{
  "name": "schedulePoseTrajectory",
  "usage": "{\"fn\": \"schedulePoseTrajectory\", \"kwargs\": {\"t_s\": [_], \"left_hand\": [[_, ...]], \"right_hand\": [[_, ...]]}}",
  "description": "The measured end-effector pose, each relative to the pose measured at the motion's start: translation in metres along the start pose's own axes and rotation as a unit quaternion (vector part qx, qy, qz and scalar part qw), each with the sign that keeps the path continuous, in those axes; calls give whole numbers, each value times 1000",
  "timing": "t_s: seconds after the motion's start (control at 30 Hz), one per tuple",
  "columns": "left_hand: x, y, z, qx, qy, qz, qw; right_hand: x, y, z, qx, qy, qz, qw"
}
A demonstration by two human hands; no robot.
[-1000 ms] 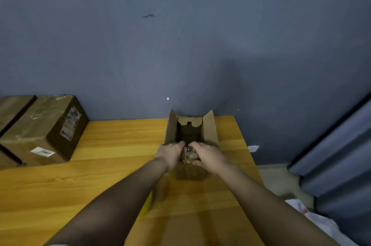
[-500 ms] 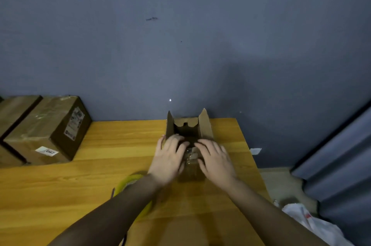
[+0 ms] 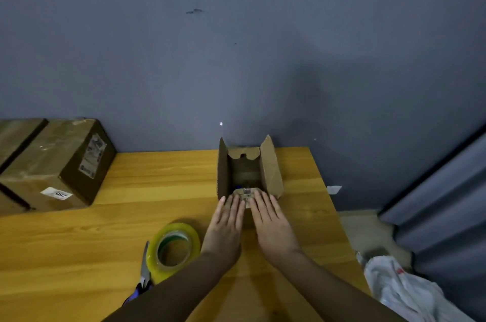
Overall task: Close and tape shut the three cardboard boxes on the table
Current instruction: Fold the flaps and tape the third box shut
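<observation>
A small open cardboard box (image 3: 272,169) stands on the wooden table (image 3: 131,190) near the wall, its two long side flaps upright. My left hand (image 3: 226,224) and my right hand (image 3: 271,221) lie flat with straight fingers on the near end of the box, side by side, fingertips at the near short flap (image 3: 246,194). Two taped brown boxes (image 3: 52,164) sit at the far left by the wall. A roll of clear yellowish tape (image 3: 172,249) lies left of my left wrist, with scissors (image 3: 144,269) beside it.
The grey wall runs close behind the table. The table's right edge is just right of the small box; past it lie the floor, a white plastic bag (image 3: 402,287) and a grey curtain (image 3: 447,203).
My hands have drawn back toward me, from inside the box top to its near end, and the fingers have straightened. The view tilted, so the tape roll and scissors now show.
</observation>
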State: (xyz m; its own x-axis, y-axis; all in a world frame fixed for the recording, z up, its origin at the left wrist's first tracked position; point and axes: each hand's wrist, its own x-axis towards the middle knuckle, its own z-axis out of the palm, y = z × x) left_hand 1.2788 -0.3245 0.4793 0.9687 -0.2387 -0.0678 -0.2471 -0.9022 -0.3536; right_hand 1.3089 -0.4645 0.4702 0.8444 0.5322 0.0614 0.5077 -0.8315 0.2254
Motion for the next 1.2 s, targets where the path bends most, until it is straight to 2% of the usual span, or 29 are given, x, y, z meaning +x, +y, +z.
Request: {"fn": "schedulePoseTrajectory", "kwargs": {"t_s": [0.13,0.27,0.4,0.57,0.63,0.7,0.77,0.83,0.9,0.97,1.0,1.13,1.2], "left_hand": [[5,2,-6,-3,-18,-7,1000],[9,2,-12,-13,-27,-7,1000],[7,-2,-10,-66,0,-20,998],[6,-15,-12,-53,29,29,998],[9,-23,-12,-68,78,32,994],[14,-32,-12,-126,149,-4,981],[22,-42,-10,-210,223,-92,948],[29,-52,-13,-320,251,-197,892],[37,-56,-11,-486,195,-278,805],[41,-57,-4,-649,119,-292,692],[41,-57,-1,-698,85,-288,650],[41,-47,1,-787,-25,-276,551],[47,-40,3,-806,-54,-280,518]], "right_hand": [[6,-5,-8,-11,-44,3,999],[11,-3,-8,12,-48,22,999],[13,0,-4,98,-10,61,993],[16,9,-17,106,71,44,991],[22,14,-26,101,117,51,987],[31,20,-34,123,159,93,975],[40,27,-42,171,177,173,954],[49,34,-47,258,141,259,920],[54,37,-49,401,83,330,851],[56,39,-48,532,57,360,765],[55,39,-46,570,55,362,735],[48,34,-32,675,58,370,635],[51,32,-24,679,55,380,626]]}}
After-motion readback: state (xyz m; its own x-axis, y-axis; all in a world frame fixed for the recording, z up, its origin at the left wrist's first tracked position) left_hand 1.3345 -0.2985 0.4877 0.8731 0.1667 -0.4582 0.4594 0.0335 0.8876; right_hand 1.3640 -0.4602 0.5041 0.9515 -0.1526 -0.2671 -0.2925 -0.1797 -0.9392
